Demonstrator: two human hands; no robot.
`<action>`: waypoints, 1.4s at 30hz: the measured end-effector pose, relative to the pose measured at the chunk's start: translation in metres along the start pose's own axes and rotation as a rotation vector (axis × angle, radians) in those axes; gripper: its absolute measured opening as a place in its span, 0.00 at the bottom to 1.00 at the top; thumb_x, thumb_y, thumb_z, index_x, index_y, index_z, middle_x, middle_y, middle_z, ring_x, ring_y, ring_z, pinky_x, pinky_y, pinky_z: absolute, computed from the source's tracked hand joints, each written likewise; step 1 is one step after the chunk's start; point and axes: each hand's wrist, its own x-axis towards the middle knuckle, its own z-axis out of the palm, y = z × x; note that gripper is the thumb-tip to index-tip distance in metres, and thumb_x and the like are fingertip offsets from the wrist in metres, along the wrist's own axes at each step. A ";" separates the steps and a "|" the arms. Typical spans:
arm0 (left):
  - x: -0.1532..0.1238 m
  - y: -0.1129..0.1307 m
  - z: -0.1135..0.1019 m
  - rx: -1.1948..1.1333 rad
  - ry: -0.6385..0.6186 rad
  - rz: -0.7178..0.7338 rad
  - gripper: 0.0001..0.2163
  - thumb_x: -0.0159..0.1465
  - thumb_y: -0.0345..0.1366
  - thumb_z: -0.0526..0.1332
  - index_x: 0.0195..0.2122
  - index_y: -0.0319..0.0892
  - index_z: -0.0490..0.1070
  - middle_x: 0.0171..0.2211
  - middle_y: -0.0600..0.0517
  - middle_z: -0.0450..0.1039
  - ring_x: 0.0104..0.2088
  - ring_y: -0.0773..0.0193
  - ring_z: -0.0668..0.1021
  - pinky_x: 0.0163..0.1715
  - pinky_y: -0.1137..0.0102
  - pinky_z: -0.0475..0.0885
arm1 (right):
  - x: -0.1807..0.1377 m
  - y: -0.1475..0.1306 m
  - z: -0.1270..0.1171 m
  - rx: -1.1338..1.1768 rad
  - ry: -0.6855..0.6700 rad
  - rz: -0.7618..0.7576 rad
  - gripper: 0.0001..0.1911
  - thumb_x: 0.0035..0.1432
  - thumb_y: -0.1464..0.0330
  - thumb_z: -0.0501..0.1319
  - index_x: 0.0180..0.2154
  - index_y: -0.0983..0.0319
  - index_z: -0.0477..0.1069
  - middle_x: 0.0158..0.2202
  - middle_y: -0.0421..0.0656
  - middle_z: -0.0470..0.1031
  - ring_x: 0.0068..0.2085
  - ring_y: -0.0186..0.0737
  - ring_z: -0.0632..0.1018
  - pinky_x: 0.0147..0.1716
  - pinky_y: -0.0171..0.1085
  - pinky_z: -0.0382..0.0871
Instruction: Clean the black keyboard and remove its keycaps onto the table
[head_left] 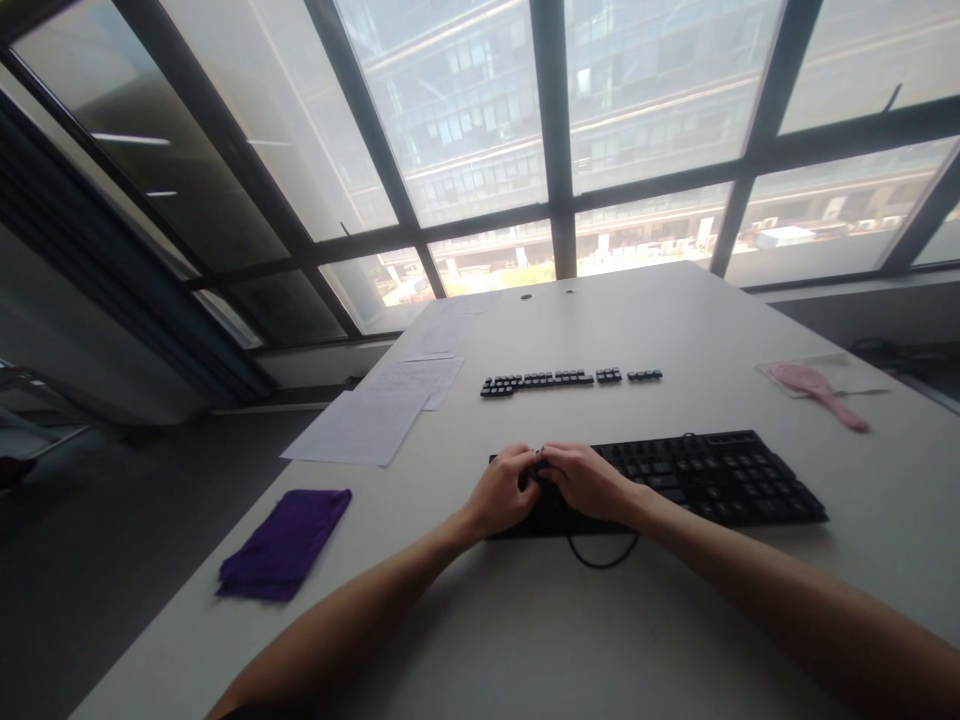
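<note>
A black keyboard [705, 475] lies on the white table in front of me, its cable looping out at the near edge. Over its left end are both of my hands, fingertips close together. My left hand [504, 490] is closed in a pinch at the upper left keys. Beside it, my right hand [583, 480] is also closed, fingers curled inward. Something small and dark shows between the fingertips, too little of it to name. Beyond the keyboard, loose black keycaps [551, 380] are laid out in rows. My hands hide much of the keyboard's left part.
A folded purple cloth [285, 545] lies near the table's left edge. Printed paper sheets [360, 425] run along that side farther back. To the right, a pink hairbrush-shaped object [814, 388] rests on a clear plastic bag. Large windows stand behind the white table [637, 330].
</note>
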 end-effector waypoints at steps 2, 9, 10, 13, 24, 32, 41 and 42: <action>-0.002 0.002 0.000 0.023 -0.010 0.010 0.05 0.57 0.28 0.62 0.34 0.44 0.72 0.36 0.49 0.72 0.39 0.57 0.74 0.42 0.64 0.71 | -0.002 0.001 0.001 -0.003 0.020 0.025 0.07 0.61 0.73 0.56 0.30 0.60 0.67 0.30 0.42 0.72 0.31 0.38 0.70 0.33 0.36 0.61; 0.000 0.001 0.001 -0.087 0.006 -0.090 0.03 0.62 0.37 0.65 0.35 0.47 0.77 0.35 0.49 0.75 0.38 0.58 0.76 0.41 0.63 0.71 | -0.001 0.009 0.000 0.199 0.130 0.235 0.08 0.59 0.72 0.56 0.28 0.61 0.70 0.24 0.38 0.72 0.27 0.36 0.71 0.28 0.33 0.61; 0.001 0.001 0.001 -0.112 0.007 -0.094 0.03 0.62 0.38 0.65 0.36 0.47 0.78 0.35 0.49 0.76 0.38 0.59 0.77 0.41 0.63 0.71 | -0.001 0.009 -0.001 0.222 0.139 0.252 0.08 0.59 0.72 0.56 0.28 0.61 0.70 0.23 0.37 0.72 0.27 0.36 0.71 0.28 0.33 0.61; 0.003 0.001 0.000 -0.123 0.046 -0.084 0.04 0.62 0.38 0.66 0.37 0.48 0.79 0.36 0.50 0.76 0.39 0.58 0.77 0.43 0.62 0.71 | 0.000 0.008 -0.002 0.246 0.154 0.269 0.09 0.59 0.71 0.56 0.28 0.61 0.69 0.22 0.37 0.71 0.26 0.36 0.71 0.27 0.33 0.61; 0.003 0.000 -0.003 -0.013 0.194 0.003 0.12 0.64 0.39 0.65 0.49 0.49 0.72 0.39 0.50 0.75 0.41 0.59 0.76 0.44 0.64 0.72 | 0.002 -0.003 -0.002 0.142 0.272 0.201 0.09 0.67 0.66 0.53 0.35 0.59 0.68 0.31 0.40 0.74 0.32 0.37 0.73 0.34 0.36 0.64; 0.007 0.002 -0.006 0.081 0.110 0.202 0.08 0.68 0.36 0.59 0.47 0.48 0.74 0.45 0.48 0.74 0.47 0.57 0.72 0.49 0.63 0.70 | 0.009 0.007 -0.001 0.446 0.333 0.377 0.07 0.66 0.62 0.55 0.37 0.59 0.65 0.23 0.38 0.75 0.25 0.39 0.77 0.26 0.35 0.67; 0.068 -0.074 -0.027 0.102 0.319 0.052 0.06 0.61 0.33 0.68 0.39 0.44 0.76 0.37 0.52 0.77 0.34 0.62 0.73 0.41 0.65 0.71 | 0.013 0.012 0.003 0.480 0.440 0.411 0.10 0.66 0.60 0.54 0.35 0.59 0.63 0.23 0.39 0.77 0.22 0.37 0.76 0.24 0.34 0.66; 0.075 -0.086 -0.026 0.136 0.301 0.034 0.06 0.60 0.32 0.68 0.39 0.44 0.77 0.36 0.52 0.78 0.34 0.61 0.73 0.41 0.64 0.70 | 0.013 0.012 0.003 0.479 0.437 0.412 0.10 0.66 0.60 0.54 0.35 0.59 0.63 0.24 0.40 0.77 0.23 0.37 0.76 0.24 0.34 0.66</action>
